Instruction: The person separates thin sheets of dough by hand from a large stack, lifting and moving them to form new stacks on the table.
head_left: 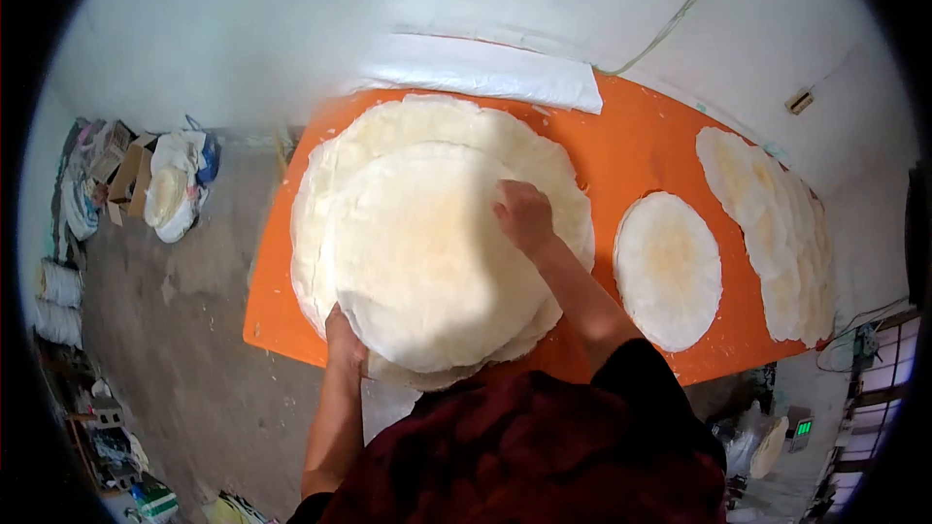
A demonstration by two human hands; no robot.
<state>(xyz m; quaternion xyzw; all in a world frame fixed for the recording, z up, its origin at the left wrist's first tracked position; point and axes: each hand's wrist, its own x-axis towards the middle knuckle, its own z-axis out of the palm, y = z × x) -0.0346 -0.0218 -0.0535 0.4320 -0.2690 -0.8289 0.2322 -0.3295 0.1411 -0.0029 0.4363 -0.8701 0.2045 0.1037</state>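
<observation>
A large, thin, pale round flatbread with a faintly browned middle lies on top of a wider stack of similar flatbreads. At its near left edge, my left hand grips the rim, with its fingers partly hidden by the bread. Over the upper right part of the same round, my right hand is closed with curled fingers. Whether anything is pinched in it cannot be seen. A shadow falls across the bread beside this hand.
The stack sits on an orange table. To the right are a smaller pile of rounds and a long overlapping pile. A folded white sheet lies along the wall. Cardboard boxes and bags stand on the floor at left.
</observation>
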